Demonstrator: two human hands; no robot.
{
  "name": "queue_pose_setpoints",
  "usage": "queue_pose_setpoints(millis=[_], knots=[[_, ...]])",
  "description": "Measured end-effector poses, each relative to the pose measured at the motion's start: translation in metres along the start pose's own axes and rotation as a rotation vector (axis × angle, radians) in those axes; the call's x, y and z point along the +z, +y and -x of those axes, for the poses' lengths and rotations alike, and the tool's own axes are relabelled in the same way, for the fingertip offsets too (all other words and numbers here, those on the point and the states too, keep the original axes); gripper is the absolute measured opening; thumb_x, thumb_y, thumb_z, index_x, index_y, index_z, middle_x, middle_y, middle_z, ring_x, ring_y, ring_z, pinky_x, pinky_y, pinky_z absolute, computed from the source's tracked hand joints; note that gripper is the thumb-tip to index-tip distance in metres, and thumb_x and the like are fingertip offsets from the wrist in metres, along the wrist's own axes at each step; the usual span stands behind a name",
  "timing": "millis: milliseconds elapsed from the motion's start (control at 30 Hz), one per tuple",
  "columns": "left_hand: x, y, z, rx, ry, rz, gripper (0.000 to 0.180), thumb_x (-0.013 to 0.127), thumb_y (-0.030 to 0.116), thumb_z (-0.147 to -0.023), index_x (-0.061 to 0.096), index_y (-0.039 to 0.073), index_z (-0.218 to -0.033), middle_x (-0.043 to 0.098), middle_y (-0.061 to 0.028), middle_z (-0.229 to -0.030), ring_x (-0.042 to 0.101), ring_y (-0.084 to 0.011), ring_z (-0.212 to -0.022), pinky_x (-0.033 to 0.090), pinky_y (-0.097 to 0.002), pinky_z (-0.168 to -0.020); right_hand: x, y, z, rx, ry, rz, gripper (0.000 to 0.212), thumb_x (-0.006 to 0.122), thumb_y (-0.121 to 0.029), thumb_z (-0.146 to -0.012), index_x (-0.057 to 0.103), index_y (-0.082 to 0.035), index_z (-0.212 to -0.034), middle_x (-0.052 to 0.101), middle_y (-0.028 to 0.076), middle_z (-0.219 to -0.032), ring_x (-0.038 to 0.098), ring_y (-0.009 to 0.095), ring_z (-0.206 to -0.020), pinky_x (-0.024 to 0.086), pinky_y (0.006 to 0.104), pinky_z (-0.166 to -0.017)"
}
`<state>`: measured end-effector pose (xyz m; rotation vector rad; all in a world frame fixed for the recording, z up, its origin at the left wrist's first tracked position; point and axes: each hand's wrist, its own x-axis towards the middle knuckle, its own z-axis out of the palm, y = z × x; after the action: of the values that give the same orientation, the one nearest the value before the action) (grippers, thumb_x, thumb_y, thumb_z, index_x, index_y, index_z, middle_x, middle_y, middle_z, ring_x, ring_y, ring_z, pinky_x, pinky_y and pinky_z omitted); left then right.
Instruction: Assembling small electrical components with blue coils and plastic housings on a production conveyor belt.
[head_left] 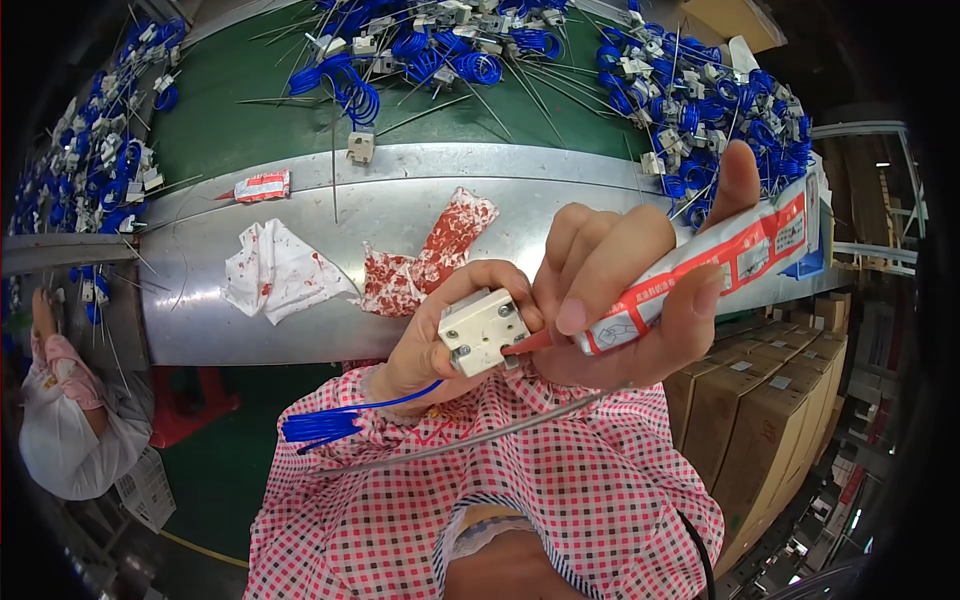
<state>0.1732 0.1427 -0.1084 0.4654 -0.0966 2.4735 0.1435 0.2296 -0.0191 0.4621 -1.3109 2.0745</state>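
My left hand [408, 355] is closed around a small cream-white block [470, 322] with screws and holes in its face. Blue coiled wire [320, 427] hangs beside my left wrist, its lead running up to the block. A thin grey rod or tube [500, 432] crosses in front of my checked sleeves. My right hand [610, 275] grips a red-and-white squeeze tube [745, 250], thumb and fingers around its lower part. Its red nozzle tip [530, 344] meets a hole near the block's lower right edge; whether anything flows out is too small to tell.
On the metal bench edge [220, 335] lie a white cloth [280, 268] with red stains, a red-smeared cloth [440, 245] and another tube [262, 186]. Blue-wired blocks heap on the green belt [230, 85] and both sides. Cartons [745, 400] stand right; another person [75, 430] sits left.
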Motion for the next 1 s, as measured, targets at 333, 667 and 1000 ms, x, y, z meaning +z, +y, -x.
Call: queue_pose_setpoints(millis=[333,667,1000], knots=[[-0.001,0.001,-0.001,-0.029,-0.022,0.035,0.074,0.074,0.033,-0.065,0.033,0.0,-0.117,0.047,-0.0116,-0.108,0.047,-0.0188,-0.107,0.039,-0.0304,-0.091,-0.002,0.0,0.004,0.033,0.078,-0.054,0.056,0.032,-0.032,-0.089,0.015,0.004,-0.128,0.046,0.005,-0.048,0.026,0.009,-0.029,0.028,0.0223,-0.032],[0.005,0.002,0.001,-0.065,-0.029,0.028,0.074,0.072,0.039,-0.065,0.033,0.003,-0.116,0.047,-0.0098,-0.105,0.048,-0.0164,-0.099,0.042,-0.0275,-0.082,-0.008,0.0,0.013,-0.157,-0.046,-0.035,0.05,0.028,-0.029,-0.09,0.016,0.004,-0.126,0.049,0.007,-0.053,0.032,0.011,-0.032,0.032,0.023,-0.034],[-0.005,-0.001,0.0,-0.066,-0.056,0.079,0.073,0.072,0.04,-0.066,0.033,0.004,-0.116,0.047,-0.0092,-0.105,0.049,-0.0158,-0.097,0.043,-0.025,-0.072,-0.013,0.004,0.016,-0.147,-0.002,-0.047,0.05,0.032,-0.032,-0.089,0.022,0.005,-0.121,0.052,0.007,-0.057,0.035,0.012,-0.037,0.033,0.0249,-0.039]])
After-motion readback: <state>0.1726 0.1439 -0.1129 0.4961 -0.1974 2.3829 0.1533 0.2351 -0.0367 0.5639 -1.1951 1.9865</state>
